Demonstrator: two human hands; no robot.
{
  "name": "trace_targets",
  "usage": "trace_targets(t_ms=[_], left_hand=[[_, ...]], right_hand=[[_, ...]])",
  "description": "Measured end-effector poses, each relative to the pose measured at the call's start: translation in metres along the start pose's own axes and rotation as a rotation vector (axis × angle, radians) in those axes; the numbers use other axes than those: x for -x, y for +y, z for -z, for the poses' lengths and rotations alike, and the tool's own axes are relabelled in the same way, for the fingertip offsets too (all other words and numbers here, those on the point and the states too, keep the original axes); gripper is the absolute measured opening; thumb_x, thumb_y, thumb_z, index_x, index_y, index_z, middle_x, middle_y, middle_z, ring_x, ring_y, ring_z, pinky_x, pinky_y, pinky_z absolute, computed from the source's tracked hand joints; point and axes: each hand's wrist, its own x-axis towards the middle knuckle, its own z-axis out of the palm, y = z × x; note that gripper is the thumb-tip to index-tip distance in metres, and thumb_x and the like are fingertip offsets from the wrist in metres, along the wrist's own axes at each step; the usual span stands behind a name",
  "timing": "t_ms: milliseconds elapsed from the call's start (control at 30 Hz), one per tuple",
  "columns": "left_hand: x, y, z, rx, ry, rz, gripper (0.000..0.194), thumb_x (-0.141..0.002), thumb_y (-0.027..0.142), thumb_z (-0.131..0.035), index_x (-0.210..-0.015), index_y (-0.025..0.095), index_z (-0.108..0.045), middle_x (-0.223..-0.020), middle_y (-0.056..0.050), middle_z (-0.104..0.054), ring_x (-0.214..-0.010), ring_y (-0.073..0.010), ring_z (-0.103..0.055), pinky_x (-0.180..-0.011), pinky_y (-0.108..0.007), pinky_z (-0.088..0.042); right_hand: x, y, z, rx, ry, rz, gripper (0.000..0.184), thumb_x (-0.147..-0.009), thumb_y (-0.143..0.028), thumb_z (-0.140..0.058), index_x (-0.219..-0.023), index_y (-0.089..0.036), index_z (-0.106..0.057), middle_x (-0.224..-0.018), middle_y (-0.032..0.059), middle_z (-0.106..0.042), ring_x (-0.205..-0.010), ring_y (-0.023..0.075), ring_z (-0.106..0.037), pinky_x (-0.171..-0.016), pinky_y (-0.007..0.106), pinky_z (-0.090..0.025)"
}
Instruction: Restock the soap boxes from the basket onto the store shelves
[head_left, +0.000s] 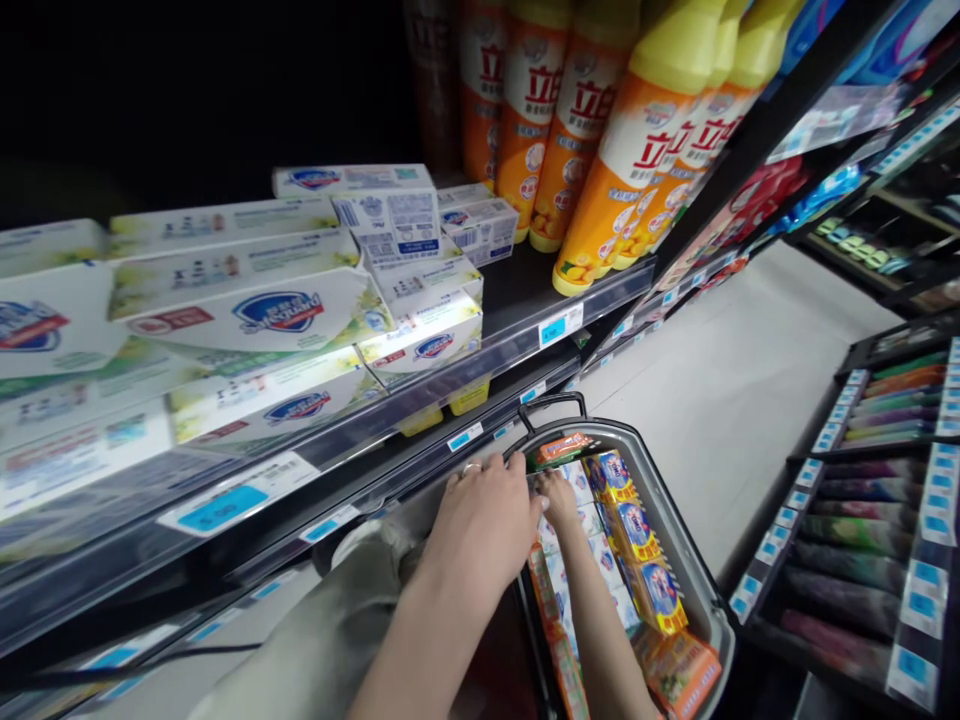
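A grey shopping basket [696, 590] with a black handle [551, 401] sits low in the aisle under the shelf. It holds white soap packs [579, 520], blue and yellow packs [631, 527] and orange packs [679, 668]. My left hand [484, 520], with a ring on one finger, has its fingers curled over the basket's near rim. My right hand [559, 497] is inside the basket, its fingers bent down and closed on a white soap pack. Part of that hand is hidden behind my left hand.
White Safeguard soap boxes [277, 315] are stacked on the shelf [420, 410] above the basket, with orange and yellow bottles [622, 170] to their right. Blue price tags line the shelf edges. A rack of slim coloured packs [870, 500] stands across the pale floor [735, 380].
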Motion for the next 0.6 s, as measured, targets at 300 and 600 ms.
trace_targets(t_ms=[300,600], left_hand=[[-0.001,0.001,0.002,-0.024,-0.032,0.0,0.039,-0.095,0.033,-0.044,-0.129,0.015,-0.051,-0.118,-0.011,-0.057,-0.111,-0.0307,-0.053,-0.096,-0.046,-0.043],[0.001,-0.001,0.003,-0.023,-0.028,0.002,0.037,-0.095,0.033,-0.043,-0.126,0.015,-0.051,-0.118,-0.012,-0.057,-0.111,-0.0315,-0.054,-0.093,-0.046,-0.045]], right_hand=[[0.007,-0.008,-0.023,-0.081,0.072,0.003,0.031,-0.09,-0.014,-0.042,-0.111,-0.014,-0.064,-0.121,0.014,-0.061,-0.112,0.0209,-0.051,-0.098,0.03,-0.035],[0.025,-0.001,-0.023,-0.188,0.25,-0.479,0.038,-0.091,-0.019,-0.037,-0.121,-0.009,-0.058,-0.112,0.0212,-0.063,-0.102,0.0244,-0.059,-0.09,0.032,-0.041]])
